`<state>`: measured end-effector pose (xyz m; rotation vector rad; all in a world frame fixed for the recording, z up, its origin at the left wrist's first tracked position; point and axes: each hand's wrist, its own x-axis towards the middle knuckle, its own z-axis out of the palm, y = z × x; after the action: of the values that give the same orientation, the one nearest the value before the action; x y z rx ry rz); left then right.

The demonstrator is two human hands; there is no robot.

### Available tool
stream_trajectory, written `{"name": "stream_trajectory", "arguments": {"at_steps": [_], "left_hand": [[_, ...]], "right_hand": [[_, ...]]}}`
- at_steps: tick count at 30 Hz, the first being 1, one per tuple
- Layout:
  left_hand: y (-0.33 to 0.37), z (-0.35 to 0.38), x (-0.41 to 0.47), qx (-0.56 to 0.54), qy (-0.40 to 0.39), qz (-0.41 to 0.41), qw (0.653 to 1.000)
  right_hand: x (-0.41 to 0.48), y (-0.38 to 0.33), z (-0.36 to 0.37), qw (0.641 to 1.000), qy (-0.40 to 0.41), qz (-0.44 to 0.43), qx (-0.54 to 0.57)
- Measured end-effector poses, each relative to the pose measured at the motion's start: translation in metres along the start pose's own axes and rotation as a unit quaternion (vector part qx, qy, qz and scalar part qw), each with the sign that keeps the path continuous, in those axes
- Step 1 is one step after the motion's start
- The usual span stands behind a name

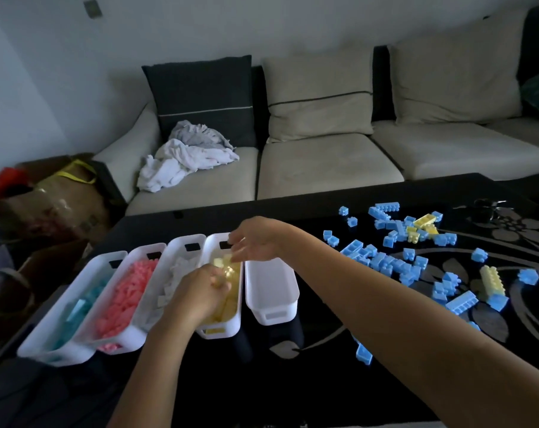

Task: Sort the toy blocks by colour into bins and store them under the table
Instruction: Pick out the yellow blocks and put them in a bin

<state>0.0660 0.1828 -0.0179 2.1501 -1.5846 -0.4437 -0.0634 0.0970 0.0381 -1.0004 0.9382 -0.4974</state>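
Surface [262, 381] strewn with blue blocks [382, 261] at three o'clock. Yellow bin [218, 333] under both hands: left hand [194, 295] fingers curled, hold unclear; right hand [255, 242] fingers narrow, pinching yellow block [227, 260]. Yellow-sorting step; next, likely: fetch stray yellows [490, 282] at three o'clock.

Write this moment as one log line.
left hand and right hand over yellow bin; grip unclear; rightmost bin empty; blue blocks loose on table

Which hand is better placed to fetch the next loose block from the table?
The right hand, probably. Both hands are over the yellow bin, but the loose blue blocks and a few yellow blocks lie to its right, on that hand's side. The left hand would have to reach across.
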Motion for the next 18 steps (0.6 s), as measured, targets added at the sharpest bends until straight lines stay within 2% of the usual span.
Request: {"name": "stream_trajectory", "arguments": {"at_steps": [4, 8, 11, 14, 18], "left_hand": [[0.007, -0.007, -0.002, -0.037, 0.024, -0.004, 0.999], [0.029, -0.008, 0.001, -0.088, 0.051, 0.049, 0.994], [0.061, -0.004, 0.000, -0.112, 0.060, 0.099, 0.987], [0.097, 0.007, 0.001, -0.121, 0.054, 0.159, 0.978], [0.140, 0.031, 0.002, -0.114, -0.029, 0.214, 0.970]], "right_hand": [[-0.012, -0.007, -0.010, 0.994, -0.002, -0.047, -0.097], [-0.035, -0.007, -0.047, 0.974, -0.003, -0.094, -0.206], [-0.056, -0.002, -0.085, 0.934, 0.060, -0.141, -0.322], [-0.080, 0.007, -0.130, 0.875, 0.120, -0.137, -0.449], [-0.111, 0.026, -0.199, 0.832, 0.224, -0.083, -0.502]]}}
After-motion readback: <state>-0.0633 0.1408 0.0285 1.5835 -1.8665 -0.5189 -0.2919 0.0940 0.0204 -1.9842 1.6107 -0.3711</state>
